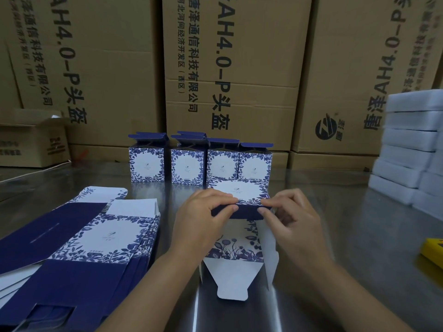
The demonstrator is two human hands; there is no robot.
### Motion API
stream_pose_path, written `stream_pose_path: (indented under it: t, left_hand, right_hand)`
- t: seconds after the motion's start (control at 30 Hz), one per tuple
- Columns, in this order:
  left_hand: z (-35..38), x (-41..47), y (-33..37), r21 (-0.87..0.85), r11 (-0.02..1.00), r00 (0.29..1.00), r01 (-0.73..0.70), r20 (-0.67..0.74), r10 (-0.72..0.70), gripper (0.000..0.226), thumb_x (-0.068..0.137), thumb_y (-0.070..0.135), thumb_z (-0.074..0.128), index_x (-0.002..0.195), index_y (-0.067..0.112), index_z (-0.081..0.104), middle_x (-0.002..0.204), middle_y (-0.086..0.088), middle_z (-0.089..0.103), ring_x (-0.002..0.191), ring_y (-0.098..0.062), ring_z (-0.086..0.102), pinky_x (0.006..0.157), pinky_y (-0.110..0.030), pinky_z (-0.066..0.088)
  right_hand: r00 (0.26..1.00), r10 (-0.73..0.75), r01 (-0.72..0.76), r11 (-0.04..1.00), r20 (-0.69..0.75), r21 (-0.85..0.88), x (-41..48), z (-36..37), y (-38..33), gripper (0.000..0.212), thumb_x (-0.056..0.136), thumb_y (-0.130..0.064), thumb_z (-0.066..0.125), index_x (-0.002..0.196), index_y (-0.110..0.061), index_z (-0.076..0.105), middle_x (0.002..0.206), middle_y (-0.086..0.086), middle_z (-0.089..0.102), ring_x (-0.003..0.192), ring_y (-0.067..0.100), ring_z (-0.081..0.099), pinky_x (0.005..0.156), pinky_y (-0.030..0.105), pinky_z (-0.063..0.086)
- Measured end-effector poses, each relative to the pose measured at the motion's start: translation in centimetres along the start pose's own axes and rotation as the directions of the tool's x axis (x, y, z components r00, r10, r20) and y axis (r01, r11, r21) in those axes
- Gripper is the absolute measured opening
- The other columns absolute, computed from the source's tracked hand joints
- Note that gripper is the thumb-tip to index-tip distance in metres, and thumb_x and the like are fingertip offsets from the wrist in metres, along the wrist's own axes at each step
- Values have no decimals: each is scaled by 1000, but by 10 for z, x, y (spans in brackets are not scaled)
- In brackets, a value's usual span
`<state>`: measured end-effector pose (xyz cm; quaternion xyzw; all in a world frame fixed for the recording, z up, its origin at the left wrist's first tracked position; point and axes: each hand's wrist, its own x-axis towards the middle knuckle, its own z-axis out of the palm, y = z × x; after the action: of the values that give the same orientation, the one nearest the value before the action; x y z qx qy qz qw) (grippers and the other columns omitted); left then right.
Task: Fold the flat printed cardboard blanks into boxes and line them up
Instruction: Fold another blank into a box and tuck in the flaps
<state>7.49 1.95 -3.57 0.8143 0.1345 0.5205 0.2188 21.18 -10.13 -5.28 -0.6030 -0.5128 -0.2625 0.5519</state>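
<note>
the curled fingers (217, 200) of the left hand (203, 214) pinch the near edge of the half-folded box (244, 191), with the thumb on its dark blue side. the right hand (291, 219) grasps the same edge from the other end, fingers bent around it. this box lies on its side in the middle of the steel table (340, 212), just in front of the row. its upper panel is white with a small logo and a border of blue leaves. the side under the fingers is plain dark blue. toward the person its open flaps spread out: one printed with blue flowers, the others white, one with a tongue-shaped tab.

behind it four finished boxes (189, 167) stand upright in a row, same pattern, top flaps open. on the left lies the stack of flat blanks (100, 238). brown cartons (239, 68) stand at the back, white foam blocks (407, 149) are piled at the right, and a yellow thing (432, 250) lies at the right edge.
</note>
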Motion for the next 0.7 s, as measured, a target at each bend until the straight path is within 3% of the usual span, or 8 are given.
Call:
stream_pose_path:
  t: [0.07,0.17,0.37,0.7]
  left_hand:
    - [-1,1,-3,-32,999,1000,-15,-2,14,20,77,8,75,92,20,77,87,30,60,89,9,58,86,-5,41]
    - [-1,2,-7,-43,998,999,-43,-11,43,25,77,4,73,99,15,74,94,21,63,96,5,58,91,-7,43]
    - [-6,0,-20,-131,982,989,136,-44,-142,23,81,14,72,104,19,73,101,18,63,90,26,52,82,3,38]
    - [-5,-1,-24,-119,986,989,121,-70,-130,19,81,13,72,98,19,75,98,19,65,92,22,54,79,3,39]
  right_hand:
    - [1000,17,-17,1000,-4,-9,1,0,1,8,80,-14,72,87,-17,71,89,-12,53,65,8,54,57,18,44]
    - [998,62,-62,997,7,-46,2,-3,3,7,82,-14,70,89,-16,70,91,-13,52,67,10,54,55,23,48]
    - [989,147,-146,989,17,-32,1,-5,4,13,86,-18,65,96,-24,71,91,-18,51,63,14,54,51,40,52]
    - [987,160,-160,987,-24,7,-2,6,8,16,87,-18,64,91,-32,67,92,-19,51,67,10,54,51,40,51]
